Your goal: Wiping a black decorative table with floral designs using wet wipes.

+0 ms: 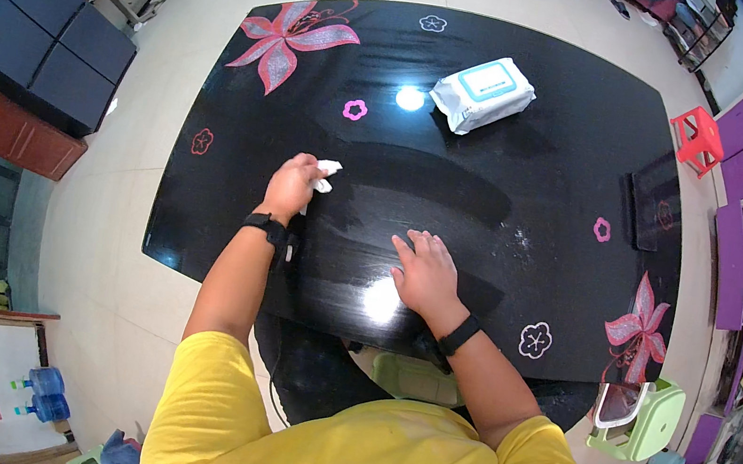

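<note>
Left hand (290,186) grips wipe (330,168) in narrowed fingers over table (253,130); right hand (427,275), fingers loosely spread, empty, perhaps braces; pack (485,98) lies ahead, clear of both

The bare left hand (291,185) pinches left of frame centre; the bare right hand (428,276) spreads palm-down right of centre.

on the surface (550,181), the pack (484,96) lies far; the wipe (330,168) is nearer, left of it, in the left grip (294,185), with the right grip (427,276) nearer still. 2 stools (708,135) stand right of the surface.
</note>
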A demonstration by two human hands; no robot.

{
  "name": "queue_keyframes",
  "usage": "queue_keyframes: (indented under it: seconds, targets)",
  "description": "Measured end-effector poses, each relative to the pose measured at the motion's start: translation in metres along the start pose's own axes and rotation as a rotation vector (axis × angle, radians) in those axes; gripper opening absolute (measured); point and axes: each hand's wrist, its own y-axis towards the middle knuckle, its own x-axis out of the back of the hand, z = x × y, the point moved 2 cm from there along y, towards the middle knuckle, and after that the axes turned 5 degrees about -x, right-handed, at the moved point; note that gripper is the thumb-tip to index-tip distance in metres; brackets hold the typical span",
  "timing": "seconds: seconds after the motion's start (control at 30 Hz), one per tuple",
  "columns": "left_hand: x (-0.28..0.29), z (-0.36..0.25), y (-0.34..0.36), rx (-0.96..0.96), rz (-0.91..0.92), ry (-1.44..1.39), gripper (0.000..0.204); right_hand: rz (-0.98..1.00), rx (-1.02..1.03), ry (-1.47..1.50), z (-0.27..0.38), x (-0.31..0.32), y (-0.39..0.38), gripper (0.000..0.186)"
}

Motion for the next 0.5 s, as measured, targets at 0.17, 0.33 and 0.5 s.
queue_keyframes:
  seconds: [0.17, 0.33, 0.5]
  targets:
    - [0.004, -0.005, 0.018, 0.087, 0.025, -0.003, 0.022, -0.015, -0.001, -0.009, 0.001, 0.000, -0.002, 0.052]
    - [0.008, 0.003, 0.051, 0.227, -0.004, 0.041, 0.024, -0.034, 0.035, 0.008, 0.000, -0.002, -0.003, 0.053]
    - [-0.003, 0.016, 0.041, 0.021, -0.064, 0.025, 0.022, -0.010, 0.013, -0.011, 0.001, 0.001, -0.003, 0.053]
